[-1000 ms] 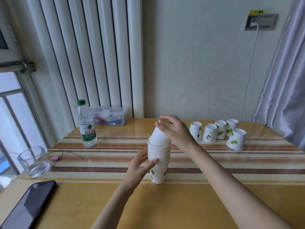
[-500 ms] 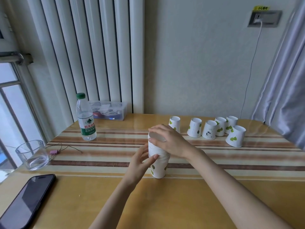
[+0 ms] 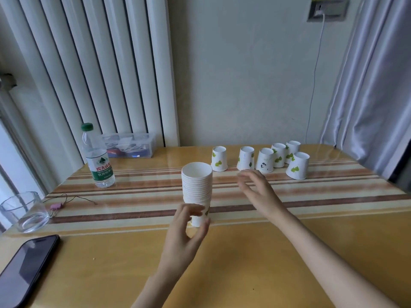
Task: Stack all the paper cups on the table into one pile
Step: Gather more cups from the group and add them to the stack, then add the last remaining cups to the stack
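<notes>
A pile of upside-down white paper cups [image 3: 197, 185] stands in the middle of the wooden table [image 3: 244, 252]. My left hand [image 3: 189, 227] curls around the pile's base, fingers lightly on the lowest cup. My right hand [image 3: 258, 192] hovers empty to the right of the pile, fingers spread and blurred, reaching toward the back. Several single cups with green leaf prints stand upside down in a row at the back: the nearest [image 3: 219, 158], then others [image 3: 245, 158], one with a panda print [image 3: 265, 160], and the rightmost [image 3: 297, 165].
A water bottle [image 3: 97, 156] stands at the back left beside a clear plastic box [image 3: 129, 145]. A glass bowl [image 3: 23, 211], a thin wire with a pink tag [image 3: 55, 206] and a black phone [image 3: 24, 267] lie at the left. A curtain hangs at the right.
My right hand pressed a cup down onto the pile, let go and moved right toward the row of single cups. My left hand slid down to the pile's base.
</notes>
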`<control>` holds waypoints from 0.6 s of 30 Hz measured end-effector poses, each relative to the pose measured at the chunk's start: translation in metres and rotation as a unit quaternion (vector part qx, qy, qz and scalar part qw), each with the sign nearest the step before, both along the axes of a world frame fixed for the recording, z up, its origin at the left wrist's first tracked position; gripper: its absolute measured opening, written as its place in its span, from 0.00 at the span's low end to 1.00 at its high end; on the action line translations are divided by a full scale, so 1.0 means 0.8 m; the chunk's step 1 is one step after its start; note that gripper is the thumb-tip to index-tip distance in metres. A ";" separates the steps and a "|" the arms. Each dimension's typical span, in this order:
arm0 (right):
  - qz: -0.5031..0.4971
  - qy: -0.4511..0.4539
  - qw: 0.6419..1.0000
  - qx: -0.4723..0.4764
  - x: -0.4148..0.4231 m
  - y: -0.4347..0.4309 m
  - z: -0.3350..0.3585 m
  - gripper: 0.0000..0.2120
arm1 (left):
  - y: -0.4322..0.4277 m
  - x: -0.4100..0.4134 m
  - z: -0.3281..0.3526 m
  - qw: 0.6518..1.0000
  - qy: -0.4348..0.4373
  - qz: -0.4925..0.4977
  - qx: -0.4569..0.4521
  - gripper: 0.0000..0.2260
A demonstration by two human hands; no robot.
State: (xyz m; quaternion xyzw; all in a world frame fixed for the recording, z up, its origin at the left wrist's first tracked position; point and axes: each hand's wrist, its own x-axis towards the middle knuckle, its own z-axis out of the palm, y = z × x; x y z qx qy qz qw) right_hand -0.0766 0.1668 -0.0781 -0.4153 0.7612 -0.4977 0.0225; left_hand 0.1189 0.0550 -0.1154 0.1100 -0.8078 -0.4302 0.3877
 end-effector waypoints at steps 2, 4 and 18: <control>-0.032 -0.014 0.999 0.007 -0.021 0.029 -0.016 0.11 | 0.024 -0.024 -0.001 0.998 -0.030 -0.059 0.004 0.10; -0.063 -0.030 0.998 0.011 -0.042 0.059 -0.029 0.11 | 0.041 -0.058 -0.003 0.993 -0.057 -0.100 0.030 0.12; -0.305 -0.130 0.943 0.013 -0.271 0.101 -0.077 0.40 | 0.019 -0.384 -0.025 0.988 -0.098 0.035 0.113 0.35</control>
